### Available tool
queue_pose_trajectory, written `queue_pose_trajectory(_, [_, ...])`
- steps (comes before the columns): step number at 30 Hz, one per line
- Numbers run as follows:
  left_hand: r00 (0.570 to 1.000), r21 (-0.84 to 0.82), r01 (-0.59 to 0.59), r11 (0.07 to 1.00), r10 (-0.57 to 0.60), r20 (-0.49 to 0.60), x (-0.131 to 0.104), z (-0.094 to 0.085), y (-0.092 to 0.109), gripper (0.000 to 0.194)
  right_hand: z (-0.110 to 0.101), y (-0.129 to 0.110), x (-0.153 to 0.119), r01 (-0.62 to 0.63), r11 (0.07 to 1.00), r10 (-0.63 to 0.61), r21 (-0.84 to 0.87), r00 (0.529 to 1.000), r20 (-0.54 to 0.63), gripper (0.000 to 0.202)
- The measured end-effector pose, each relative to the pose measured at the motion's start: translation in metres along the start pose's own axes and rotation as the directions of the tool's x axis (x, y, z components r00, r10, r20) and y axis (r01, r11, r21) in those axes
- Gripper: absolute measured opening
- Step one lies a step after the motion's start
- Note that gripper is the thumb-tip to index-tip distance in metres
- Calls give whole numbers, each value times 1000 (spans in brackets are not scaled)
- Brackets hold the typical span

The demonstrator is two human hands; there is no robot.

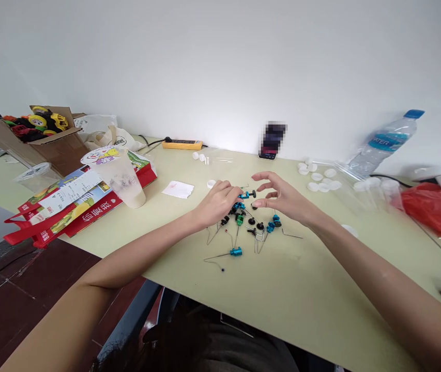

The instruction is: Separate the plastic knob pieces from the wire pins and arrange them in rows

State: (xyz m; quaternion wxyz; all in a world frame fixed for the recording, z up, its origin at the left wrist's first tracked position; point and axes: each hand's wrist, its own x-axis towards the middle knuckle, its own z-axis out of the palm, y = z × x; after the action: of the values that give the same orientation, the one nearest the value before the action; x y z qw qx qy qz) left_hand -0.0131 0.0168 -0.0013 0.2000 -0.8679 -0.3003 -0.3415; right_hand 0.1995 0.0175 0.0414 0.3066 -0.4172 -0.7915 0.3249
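My left hand (220, 202) is closed on a small blue metal fitting with a black knob (248, 195), which points to the right. Just right of it my right hand (276, 196) is held with fingers apart and curved, holding nothing that I can see. Below and between the hands lie several loose parts: a green fitting (240, 220) on a thin wire, blue fittings (271, 226), black knobs (260, 226) and bent hex keys (292, 235). Nearer the front edge is another blue fitting (236, 251) with a thin bent wire. My left fingers partly hide the pile.
A drink cup (121, 178) and a red shopping bag (88, 206) stand at the left, before a cardboard box (59, 150) of toys. At the back are a yellow power strip (182, 145) and a phone (273, 140). White caps (323, 183), a tilted water bottle (386, 142) and red plastic (435, 209) are right.
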Motion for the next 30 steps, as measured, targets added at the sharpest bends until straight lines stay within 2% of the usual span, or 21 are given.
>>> queue_pose_trajectory(3, [1000,15,-22,1000,22,-2,0,0,0,18,-1,0,0,-90,996,91,-13,993,79,35])
queue_pose_trajectory(5, [1000,14,-18,1000,18,2,-1,0,1,18,-2,-2,0,-41,999,40,7,990,138,33])
queue_pose_trajectory(7, [1000,8,-4,1000,4,7,-1,0,0,19,-4,-3,-1,21,999,-24,25,994,111,38])
queue_pose_trajectory(9, [1000,6,-2,1000,2,12,-2,1,0,18,-4,-3,-1,4,1000,-5,4,999,36,53])
queue_pose_trajectory(11, [1000,15,-12,1000,12,19,-2,2,0,17,-4,-3,0,-76,997,77,-30,997,25,43])
queue_pose_trajectory(13, [999,23,-19,1000,18,29,-2,3,0,16,-3,-2,0,-108,993,112,-57,991,73,36])
queue_pose_trajectory(16, [999,12,5,1000,-6,39,-2,1,0,17,-2,-2,0,8,998,-4,-68,998,59,32])
queue_pose_trajectory(18, [999,-2,32,999,-32,43,-1,0,0,18,-3,-2,0,45,998,-46,-52,999,-13,49])
queue_pose_trajectory(19, [998,-8,43,999,-42,47,0,-1,0,18,-3,-2,0,17,999,-18,-41,999,-33,53])
queue_pose_trajectory(22, [996,-18,44,999,-43,76,1,-2,1,21,-2,-1,1,-125,992,125,-13,991,45,37])
queue_pose_trajectory(23, [996,-18,42,999,-40,86,1,-2,1,22,-1,-1,1,-129,992,129,-4,988,83,36])
queue_pose_trajectory(25, [995,-17,45,999,-43,94,1,-2,1,24,-1,-2,0,-52,999,51,14,993,111,33])
queue_pose_trajectory(27, [994,-20,62,998,-60,90,1,-2,1,24,-2,-3,-1,33,999,-34,21,998,55,47])
queue_pose_trajectory(28, [994,-23,70,997,-68,87,1,-2,1,25,-2,-4,-1,36,999,-36,16,999,20,56])
queue_pose_trajectory(30, [994,-28,75,997,-72,84,1,-3,2,26,-2,-3,-1,-41,999,41,13,999,-10,57])
